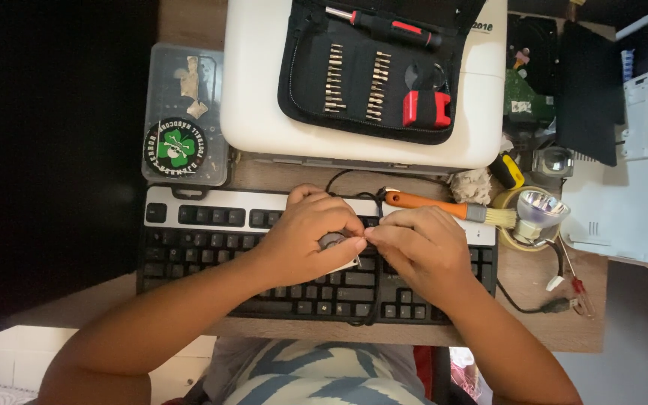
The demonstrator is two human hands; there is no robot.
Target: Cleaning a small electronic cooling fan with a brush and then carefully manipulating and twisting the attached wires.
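**Both hands on a small part above the keyboard**

While my forearms reach in from the bottom of the view, my left hand (310, 238) curls around a small grey, roundish part (332, 241) with a pale metal edge showing under my fingers. Most of it is hidden in my grip, so I cannot tell exactly what it is. My right hand (418, 247) meets it from the other side, thumb and fingertips pinched tight against the edge of the part, right where the two hands touch.

Both hands hover over the middle of a black keyboard (189, 251) with a silver top strip, which lies on the wooden desk (564, 315). Just behind my right hand lies a brush (444, 209) with an orange handle and pale bristles, and beside its bristles sits a projector lamp (540, 212) with a shiny reflector. Farther back, an open black tool case (376, 67) holding rows of bits and a red-and-black screwdriver (388, 26) rests on a white device (256, 75). To the left of that sits a clear plastic box (184, 112).
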